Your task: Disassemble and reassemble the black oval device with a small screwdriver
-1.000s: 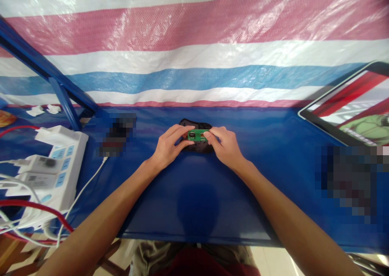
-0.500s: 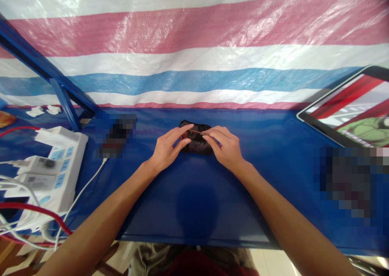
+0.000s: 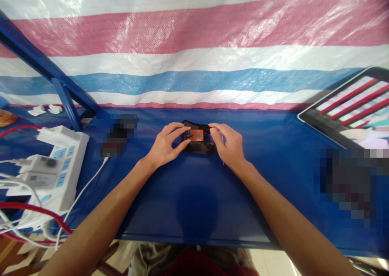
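An opened black plastic shell point(image 3: 199, 148) with curved edges, like a computer mouse's, lies on the blue table in front of me. A small orange circuit board point(image 3: 197, 135) with dark parts on it sits in its middle. My left hand point(image 3: 168, 142) grips the board's left end between thumb and forefinger. At the shell's right edge, my right hand point(image 3: 227, 142) has thumb and forefinger pinched together; what they hold, if anything, is too small to tell. A thin pale thing shows beside the right palm, mostly hidden.
On the left, a white power strip point(image 3: 68, 178) carries plugs and tangled cables. A blurred dark device point(image 3: 117, 138) with a white cable lies near it. A tablet point(image 3: 343, 110) with a lit screen leans at the right, above another blurred dark object point(image 3: 349, 182). Striped sheeting point(image 3: 194, 61) hangs behind.
The orange board now lies flat and visible in the shell; before, it was edge-on between both hands. My right hand has let go of it and shifted slightly right.
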The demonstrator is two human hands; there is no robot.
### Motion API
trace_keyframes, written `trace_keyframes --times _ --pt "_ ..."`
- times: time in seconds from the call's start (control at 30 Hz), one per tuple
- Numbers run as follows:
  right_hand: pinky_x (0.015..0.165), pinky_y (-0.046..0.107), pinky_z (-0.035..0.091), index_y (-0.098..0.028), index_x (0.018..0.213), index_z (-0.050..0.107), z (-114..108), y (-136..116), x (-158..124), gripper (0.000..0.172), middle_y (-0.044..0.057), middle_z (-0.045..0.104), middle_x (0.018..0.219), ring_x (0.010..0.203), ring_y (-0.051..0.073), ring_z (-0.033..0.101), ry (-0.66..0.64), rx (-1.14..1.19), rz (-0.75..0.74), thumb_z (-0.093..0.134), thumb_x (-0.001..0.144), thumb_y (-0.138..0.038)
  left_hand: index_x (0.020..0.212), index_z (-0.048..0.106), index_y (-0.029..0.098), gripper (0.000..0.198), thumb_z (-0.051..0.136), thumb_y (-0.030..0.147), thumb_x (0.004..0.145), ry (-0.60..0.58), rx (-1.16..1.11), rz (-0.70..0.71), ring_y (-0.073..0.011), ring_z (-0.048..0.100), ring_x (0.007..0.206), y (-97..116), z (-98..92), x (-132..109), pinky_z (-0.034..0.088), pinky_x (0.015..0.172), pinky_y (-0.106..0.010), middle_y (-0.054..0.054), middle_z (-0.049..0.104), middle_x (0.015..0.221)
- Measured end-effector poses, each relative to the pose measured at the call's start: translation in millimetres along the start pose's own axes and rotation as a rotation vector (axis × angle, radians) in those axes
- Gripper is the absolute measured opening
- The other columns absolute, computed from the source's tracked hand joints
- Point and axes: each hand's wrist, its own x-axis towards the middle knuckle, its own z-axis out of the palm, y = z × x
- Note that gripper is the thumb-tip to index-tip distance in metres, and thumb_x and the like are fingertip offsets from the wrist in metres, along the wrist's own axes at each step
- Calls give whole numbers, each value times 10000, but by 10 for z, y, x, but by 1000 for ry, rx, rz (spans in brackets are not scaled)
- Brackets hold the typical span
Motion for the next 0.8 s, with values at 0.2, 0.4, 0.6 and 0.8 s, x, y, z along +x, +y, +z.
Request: trace_keyframes --times 0.2,0.4,0.6,0.8 --pt "756 307 449 -187 964 657 0 32 25 254 52 694 858 735 166 618 3 -45 12 436 950 -311 1090 602 158 249 521 309 910 -163 29 64 -219 612 969 -39 -28 11 438 869 -362 -96 669 1059" --pt "747 302 444 -183 890 665 8 42 29 251 51 683 819 740 172 612 -21 -60 22 443 944 -288 1051 643 159 261 532 330 889 -244 167 93 -255 580 987 -61 -28 13 392 819 -394 -102 686 969" --pt "810 349 459 -198 980 667 21 71 29 210 72 656 919 839 201 612 -69 -97 2 477 913 -258 1020 660 179 234 556 327 872 -256 184 79 -251 559 993 -80 -2 12 387 798 -386 -88 668 1034" --pt "902 428 429 -215 1009 664 71 178 -1 192 111 568 1199 1106 265 537 -189 -207 -68 535 868 -213 1028 665 188 255 566 365 875 -239 191 61 -237 564 939 -92 6 29 388 777 -371 -86 656 1008"
